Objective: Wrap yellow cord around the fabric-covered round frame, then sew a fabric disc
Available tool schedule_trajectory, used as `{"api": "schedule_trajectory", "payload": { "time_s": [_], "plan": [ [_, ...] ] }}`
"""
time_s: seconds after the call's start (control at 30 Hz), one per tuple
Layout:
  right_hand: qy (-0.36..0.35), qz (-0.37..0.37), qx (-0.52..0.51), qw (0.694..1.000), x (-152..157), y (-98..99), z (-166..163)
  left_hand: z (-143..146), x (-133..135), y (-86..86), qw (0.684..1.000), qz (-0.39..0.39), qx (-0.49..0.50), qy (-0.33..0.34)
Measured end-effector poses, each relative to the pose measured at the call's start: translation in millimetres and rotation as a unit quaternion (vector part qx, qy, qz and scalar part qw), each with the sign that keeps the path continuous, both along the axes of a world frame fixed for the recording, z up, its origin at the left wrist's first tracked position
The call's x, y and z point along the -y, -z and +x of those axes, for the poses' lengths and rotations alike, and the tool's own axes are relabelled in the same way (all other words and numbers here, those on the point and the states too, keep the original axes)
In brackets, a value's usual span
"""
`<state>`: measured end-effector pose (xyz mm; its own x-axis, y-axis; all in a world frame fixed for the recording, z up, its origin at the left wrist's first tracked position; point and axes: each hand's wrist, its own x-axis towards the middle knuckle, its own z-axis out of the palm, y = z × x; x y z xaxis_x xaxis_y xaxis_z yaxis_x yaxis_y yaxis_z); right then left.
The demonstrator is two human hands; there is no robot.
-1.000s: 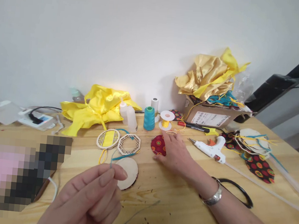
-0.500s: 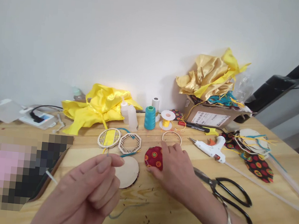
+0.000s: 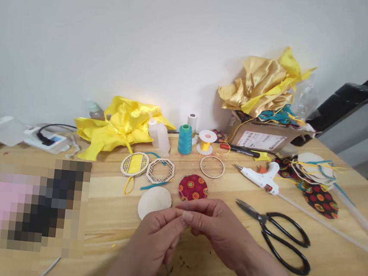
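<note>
My left hand (image 3: 157,235) and my right hand (image 3: 214,227) meet low over the wooden table (image 3: 323,251), fingertips pinched together on a thin teal cord (image 3: 186,206). Its short end sticks up between the fingers. Just beyond them lie a round red patterned fabric disc (image 3: 193,187) and a plain wooden disc (image 3: 154,200). Farther back sit two lattice wooden frames (image 3: 148,168), one filled with yellow, and a thin wooden ring (image 3: 212,167).
Black scissors (image 3: 278,236) lie right of my hands, a white glue gun (image 3: 260,178) behind them. A teal thread cone (image 3: 185,139), yellow spool (image 3: 206,142), glue bottles (image 3: 158,136), yellow satin (image 3: 120,125) and a cardboard box (image 3: 262,139) of fabric line the wall.
My right hand left the red fabric disc and came back to join my left hand on the teal cord. Both hands dropped lower and nearer to me.
</note>
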<state>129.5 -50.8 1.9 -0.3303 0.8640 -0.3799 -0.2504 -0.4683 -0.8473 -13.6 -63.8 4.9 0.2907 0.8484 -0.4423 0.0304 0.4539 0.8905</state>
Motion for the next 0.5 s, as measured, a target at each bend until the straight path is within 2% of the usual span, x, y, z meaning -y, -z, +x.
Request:
{"api": "schedule_trajectory", "payload": {
  "time_s": [0.17, 0.33, 0.5],
  "plan": [
    [0.043, 0.029, 0.000, 0.999, -2.2, 3.8, -0.2, 1.4, 0.6, 2.0, 0.999, -0.025, 0.014, -0.016],
    [0.058, 0.071, 0.051, 0.995, -2.4, 2.6, 4.5, 3.3, 0.7, 1.9, 0.993, -0.071, 0.066, -0.061],
    [0.061, 0.127, 0.128, 0.982, -4.0, -1.2, 9.7, 4.5, -1.8, 0.8, 0.994, -0.063, 0.044, -0.074]
  ]
}}
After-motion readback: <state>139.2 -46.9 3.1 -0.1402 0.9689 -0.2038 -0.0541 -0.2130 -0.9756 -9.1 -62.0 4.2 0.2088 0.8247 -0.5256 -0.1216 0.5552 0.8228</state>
